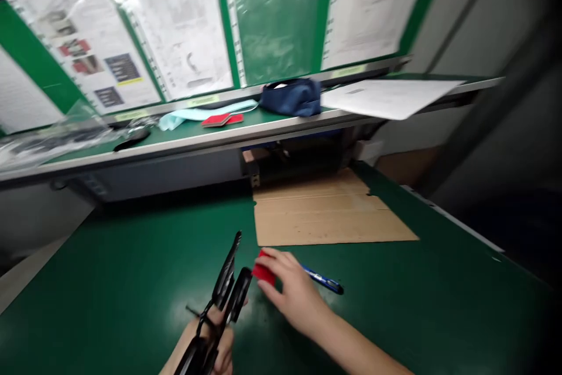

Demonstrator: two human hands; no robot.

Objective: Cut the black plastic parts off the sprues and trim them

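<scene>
**A:** How was the left hand (215, 343) gripping?

**B:** Its grip was closed around the lower end of a black forked piece (226, 278), though that piece hid much of the fingers.

**A:** Which way did the piece point?

**B:** Its long axis ran from the bottom edge of the view up and slightly right, away from the person. Two long arms lay side by side, their tips aimed toward the cardboard (325, 211), and one arm reached higher than the other.

**A:** And the right hand (295, 293)?

**B:** It came in from the lower right, its thumb and fingers pressed together, pinching a red pad (263, 271). The pad was just beside the black piece, above the green counter (132, 281). I couldn't tell whether it touched the counter.

**A:** What lay closest to that?

**B:** A blue pen (324, 279) lay on the counter just past the right hand, and the cardboard lay flat beyond it.

**A:** Farther back?

**B:** A raised shelf (188, 144) held a pale blue cloth (193, 114), red cards (222, 120), a navy pouch (292, 98) and a white sheet (386, 97) that overhung its edge. Printed pages in plastic (175, 24) hung behind them.
</scene>
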